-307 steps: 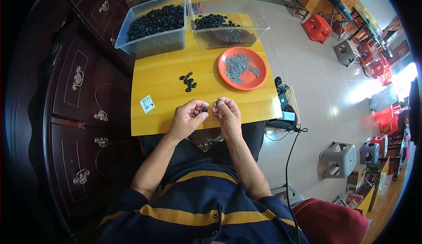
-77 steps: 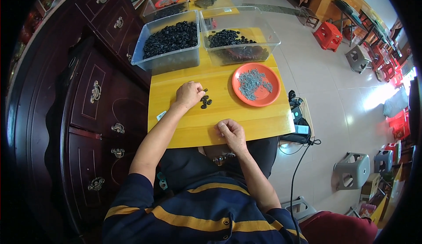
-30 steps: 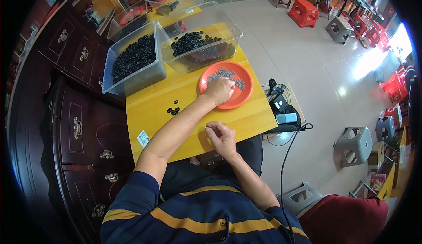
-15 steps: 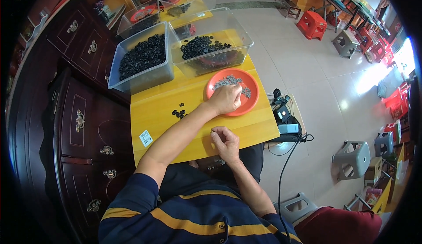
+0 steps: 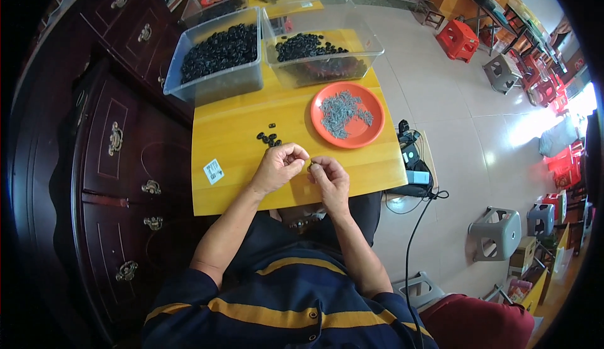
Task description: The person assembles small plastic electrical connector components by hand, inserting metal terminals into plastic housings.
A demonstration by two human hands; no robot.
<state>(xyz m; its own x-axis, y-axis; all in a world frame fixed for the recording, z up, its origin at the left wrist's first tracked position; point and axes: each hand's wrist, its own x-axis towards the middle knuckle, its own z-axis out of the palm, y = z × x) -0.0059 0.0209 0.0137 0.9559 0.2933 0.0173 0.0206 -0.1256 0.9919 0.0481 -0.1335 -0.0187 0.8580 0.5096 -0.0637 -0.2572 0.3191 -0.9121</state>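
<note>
Working over the near edge of a yellow surface (image 5: 226, 122), pinching a small dark piece (image 5: 311, 165) between thumb and forefinger of the right grip (image 5: 332, 182). Holding the left grip (image 5: 277, 168) just beside it, thumb and forefinger drawn together, with anything between them too small to tell. Wearing a navy shirt (image 5: 264, 311) with yellow bands, hands just short of a loose cluster of black oval pieces (image 5: 272, 137) near the middle of the surface, one lying apart toward the far edge. Facing an orange-red plate (image 5: 363, 136) of grey slivers (image 5: 340, 113) near the right edge, and a white label (image 5: 214, 171) near the left edge. Looking onto a bluish tub (image 5: 217, 86) heaped with black pieces at the far left corner, and a clear tub (image 5: 376, 52), less full, beside it along the far edge.
</note>
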